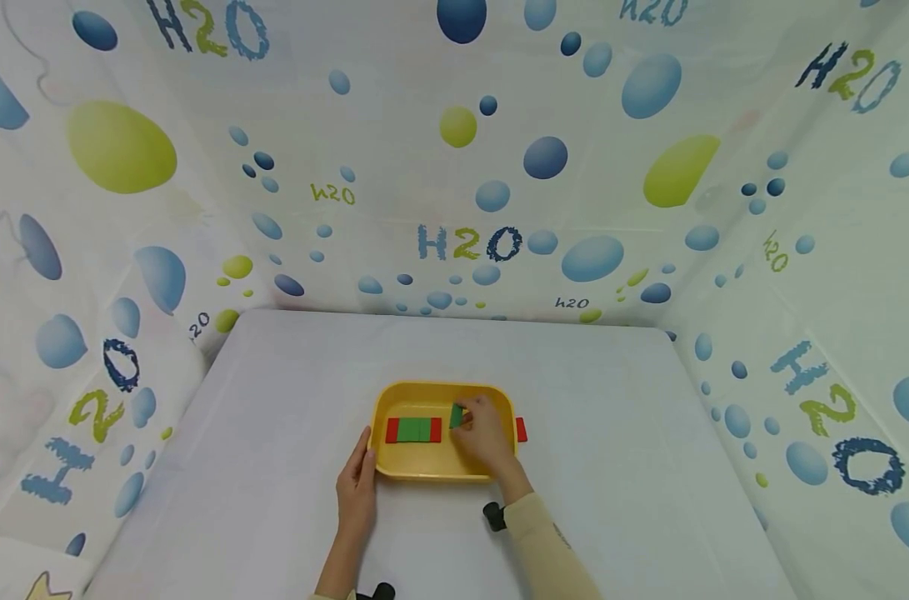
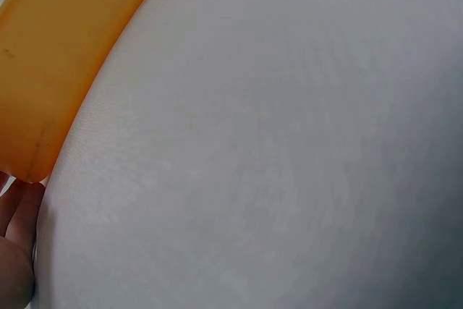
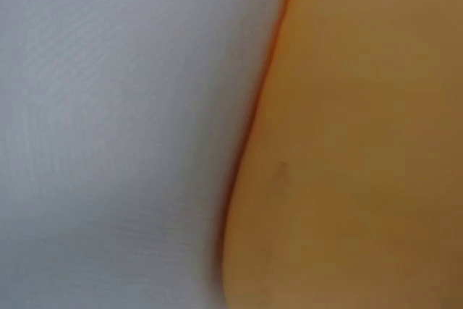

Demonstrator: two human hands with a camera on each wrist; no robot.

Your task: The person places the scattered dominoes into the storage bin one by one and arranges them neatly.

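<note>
A yellow tray (image 1: 442, 472) sits on the white table. My left hand (image 1: 357, 487) rests against its left side with fairly straight fingers; in the left wrist view, the fingers (image 2: 25, 211) touch the tray's outer wall (image 2: 58, 63). Over the tray's right half, my right hand (image 1: 481, 433) pinches a green tile (image 1: 456, 415) between thumb and fingers. Left of it inside the tray lies a row: a red tile (image 1: 392, 430), green tiles (image 1: 413, 430), then another red tile (image 1: 435, 430). The right wrist view shows only tray wall (image 3: 347, 135) and table.
Just outside the tray's right edge lies a red piece (image 1: 521, 429), partly hidden by the rim. Dark wrist devices (image 1: 495, 516) sit at both wrists. A white sheet printed with bubbles and lettering (image 1: 469, 242) encloses the table (image 1: 611, 400) at the back and sides.
</note>
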